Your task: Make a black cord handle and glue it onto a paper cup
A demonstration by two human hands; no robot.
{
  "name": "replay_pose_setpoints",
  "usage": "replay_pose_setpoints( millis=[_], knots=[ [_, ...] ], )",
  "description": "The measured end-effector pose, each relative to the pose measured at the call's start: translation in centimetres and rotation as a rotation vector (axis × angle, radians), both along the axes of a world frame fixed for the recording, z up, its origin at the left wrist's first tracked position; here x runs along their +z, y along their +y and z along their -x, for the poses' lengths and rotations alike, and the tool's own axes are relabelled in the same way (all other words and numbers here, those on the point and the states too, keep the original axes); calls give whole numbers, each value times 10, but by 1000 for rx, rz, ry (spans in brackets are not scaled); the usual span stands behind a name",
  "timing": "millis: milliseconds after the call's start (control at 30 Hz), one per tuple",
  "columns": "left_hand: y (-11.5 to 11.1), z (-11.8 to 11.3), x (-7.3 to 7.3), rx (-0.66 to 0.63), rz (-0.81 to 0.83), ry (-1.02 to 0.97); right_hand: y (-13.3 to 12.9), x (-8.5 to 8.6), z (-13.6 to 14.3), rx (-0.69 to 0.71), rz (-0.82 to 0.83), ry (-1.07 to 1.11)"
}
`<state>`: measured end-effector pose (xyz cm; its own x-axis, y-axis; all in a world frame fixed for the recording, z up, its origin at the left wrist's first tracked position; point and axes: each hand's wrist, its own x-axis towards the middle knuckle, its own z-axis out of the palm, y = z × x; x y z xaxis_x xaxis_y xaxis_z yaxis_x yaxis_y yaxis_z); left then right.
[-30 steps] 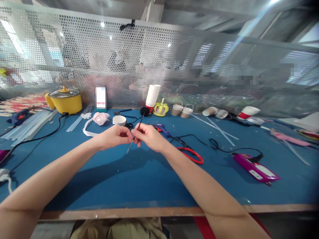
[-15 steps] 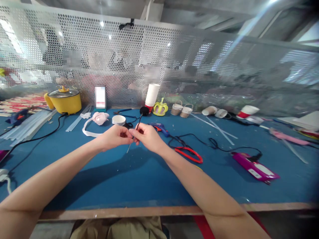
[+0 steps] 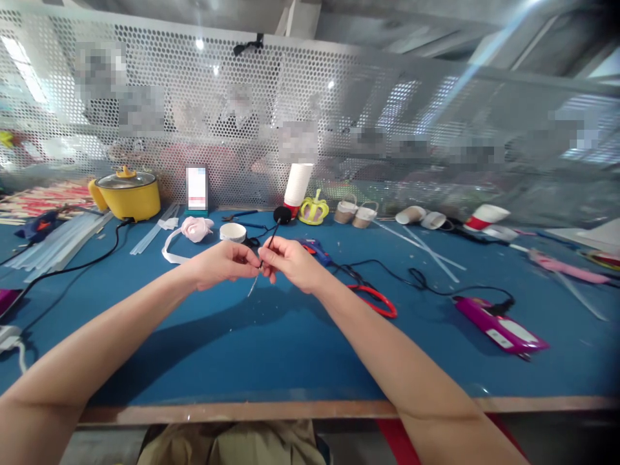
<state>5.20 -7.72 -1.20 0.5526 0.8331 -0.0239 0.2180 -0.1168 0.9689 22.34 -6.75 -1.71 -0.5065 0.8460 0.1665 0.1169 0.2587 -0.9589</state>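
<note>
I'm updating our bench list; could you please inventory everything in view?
Stick: one, dark, between fingertips
Ball: one, black, stick's end
Tape roll: one, white, centre
Ribbon rose: one, pink, back left
Phone: one, white, back
Pot: one, yellow, back left
Glue guns: two, blue, left and centre
Cup stack: one, white, back
Ornament: one, yellow, beside stack
Buckets: two, brown and white, beside ornament
Lying cups: three, mixed, back right
Strips: many, clear, both sides
Rods: many, red and cream, left
Loop: one, red, right
Power strip: one, purple, right
Cords: several, black, both sides
Table: one, blue, underneath
Panel: one, grey, back
Left hand, right hand: two, bare, at stick
</note>
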Motion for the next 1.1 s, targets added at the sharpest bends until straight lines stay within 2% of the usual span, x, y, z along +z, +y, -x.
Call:
replay_pose_setpoints(
  millis=[367, 633, 833, 1000, 1100],
  knots=[
    [3, -3, -4, 76, -128, 90, -5, 2, 3, -111, -126, -157],
    [0, -6, -5, 80, -120, 98, -5, -1, 3, -153, -209, -225],
    [-1, -5, -4, 8, -12, 42, 1, -5, 2, -76, -97, -124],
    [1, -1, -4, -70, 97, -48, 1, 2, -1, 91, 19, 28],
    [1, -1, -4, -66, 90, -38, 1, 3, -1, 75, 33, 32]
  ],
)
